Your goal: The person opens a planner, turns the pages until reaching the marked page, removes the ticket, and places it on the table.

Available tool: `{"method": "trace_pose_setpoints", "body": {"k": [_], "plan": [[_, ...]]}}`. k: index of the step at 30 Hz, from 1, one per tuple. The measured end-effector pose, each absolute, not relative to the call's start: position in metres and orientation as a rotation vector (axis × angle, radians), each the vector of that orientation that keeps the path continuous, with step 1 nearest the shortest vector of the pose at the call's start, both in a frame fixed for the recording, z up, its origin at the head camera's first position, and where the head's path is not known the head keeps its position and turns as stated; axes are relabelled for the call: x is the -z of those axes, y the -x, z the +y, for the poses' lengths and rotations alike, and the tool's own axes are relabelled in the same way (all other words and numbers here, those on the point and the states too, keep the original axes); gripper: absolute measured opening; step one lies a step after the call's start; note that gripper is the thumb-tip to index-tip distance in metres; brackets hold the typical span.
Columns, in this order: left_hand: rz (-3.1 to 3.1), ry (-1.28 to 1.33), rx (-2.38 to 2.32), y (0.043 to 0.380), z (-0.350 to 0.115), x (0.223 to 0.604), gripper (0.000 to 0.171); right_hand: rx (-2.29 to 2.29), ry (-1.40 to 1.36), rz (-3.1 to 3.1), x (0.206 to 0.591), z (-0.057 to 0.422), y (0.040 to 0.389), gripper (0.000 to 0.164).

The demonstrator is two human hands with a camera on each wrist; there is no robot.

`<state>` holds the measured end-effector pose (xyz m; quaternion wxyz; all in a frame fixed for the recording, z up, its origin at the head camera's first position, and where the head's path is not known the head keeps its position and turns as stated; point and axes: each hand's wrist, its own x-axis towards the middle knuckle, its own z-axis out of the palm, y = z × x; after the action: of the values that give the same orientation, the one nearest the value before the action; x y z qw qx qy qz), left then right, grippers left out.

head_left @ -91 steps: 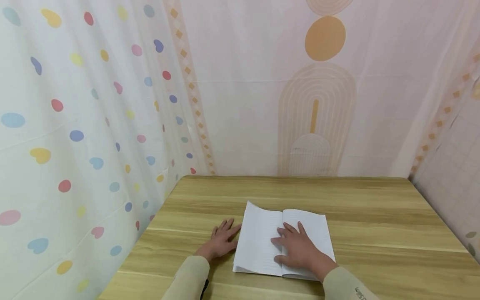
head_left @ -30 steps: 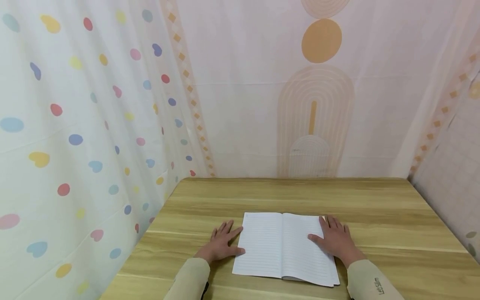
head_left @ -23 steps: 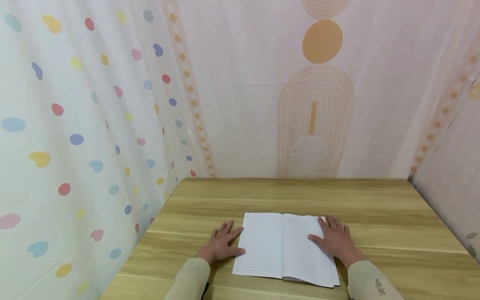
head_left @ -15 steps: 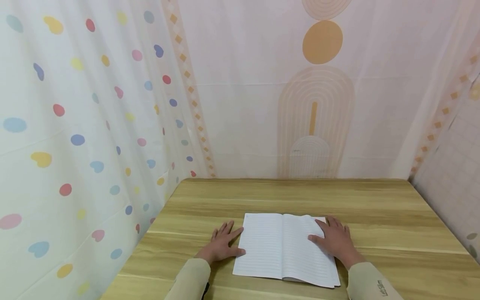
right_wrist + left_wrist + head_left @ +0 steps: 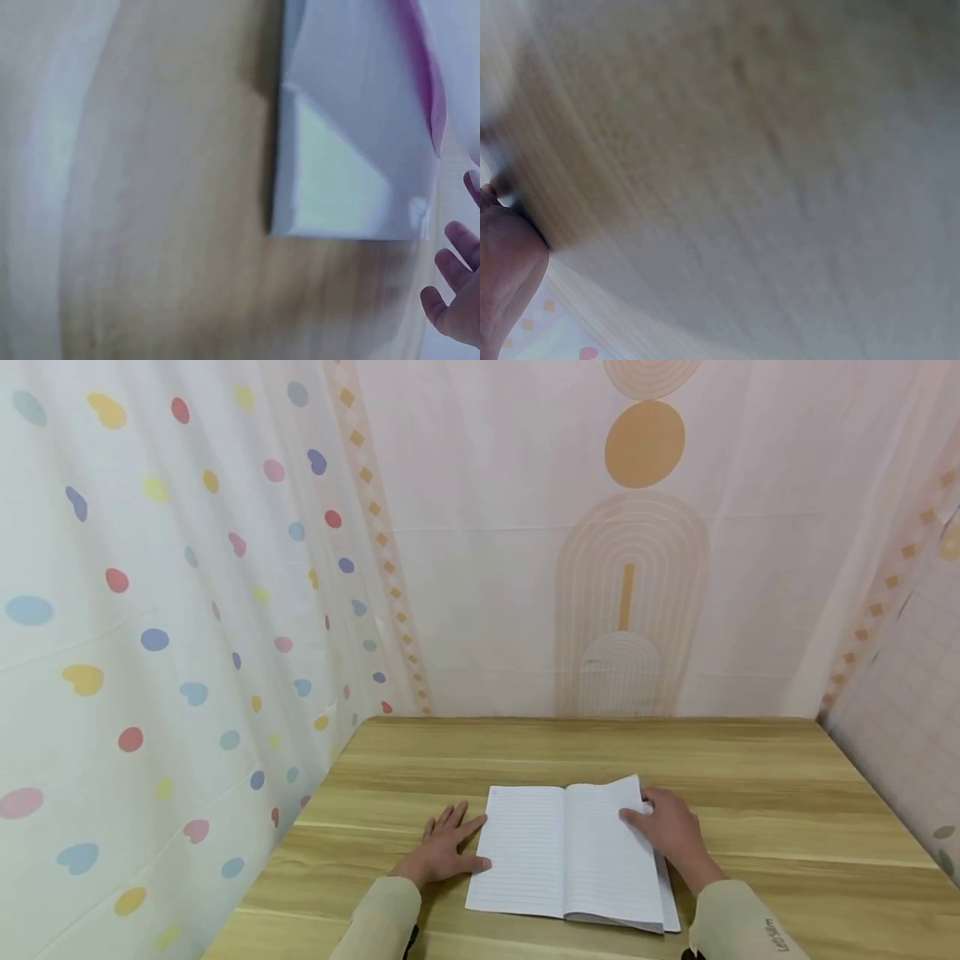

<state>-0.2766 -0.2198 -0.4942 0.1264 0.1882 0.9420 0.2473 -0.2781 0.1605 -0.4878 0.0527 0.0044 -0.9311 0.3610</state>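
A ruled notebook (image 5: 525,852) lies spread on the wooden table in the head view. My left hand (image 5: 442,852) rests flat at its left edge, thumb and index fingertip touching the page. At the opposite edge, my right hand (image 5: 671,831) pinches the right page (image 5: 611,860), thumb on top and the other fingers mostly hidden behind it. That page's far corner is raised, with more sheets showing beneath. The right wrist view has the right hand's fingertips (image 5: 454,262) beside lifted sheets (image 5: 367,82). Only part of the left palm (image 5: 506,270) appears in the left wrist view.
The wooden table (image 5: 772,802) extends around the notebook. A dotted curtain (image 5: 187,610) hangs along the left side, and an arch-patterned curtain (image 5: 487,568) hangs behind the far edge. Another pale curtain (image 5: 915,710) borders the right side.
The right hand moved from the notebook's middle to its right edge, then curled its fingers there and raised the page's far corner. The left thumb shifted onto the left page's edge.
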Motion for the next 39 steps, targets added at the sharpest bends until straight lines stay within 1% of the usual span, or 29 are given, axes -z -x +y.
{"method": "trace_pose_setpoints", "body": {"k": [5, 10, 13, 21, 29, 36, 39], "plan": [[2.746, -0.544, -0.715, 0.277, -0.22, 0.494, 0.081, -1.265, 0.037, -2.771, 0.48, 0.158, 0.276, 0.046], [2.748, -0.53, -0.717, 0.279, -0.22, 0.495, 0.081, -1.382, 0.012, -2.682, 0.473, 0.153, 0.274, 0.04], [2.753, -0.526, -0.715, 0.28, -0.22, 0.496, 0.081, -1.445, -0.016, -2.625, 0.469, 0.148, 0.274, 0.039], [2.746, -0.524, -0.713, 0.279, -0.221, 0.496, 0.081, -1.569, -0.076, -2.543, 0.461, 0.135, 0.272, 0.047], [2.749, -0.533, -0.719, 0.277, -0.22, 0.494, 0.081, -1.761, -0.127, -2.461, 0.453, 0.119, 0.27, 0.052], [2.749, -0.533, -0.716, 0.277, -0.219, 0.494, 0.081, -1.888, -0.3, -2.357, 0.449, 0.104, 0.262, 0.051], [2.753, -0.535, -0.723, 0.278, -0.219, 0.495, 0.08, -1.848, -0.369, -2.377, 0.452, 0.098, 0.259, 0.051]]}}
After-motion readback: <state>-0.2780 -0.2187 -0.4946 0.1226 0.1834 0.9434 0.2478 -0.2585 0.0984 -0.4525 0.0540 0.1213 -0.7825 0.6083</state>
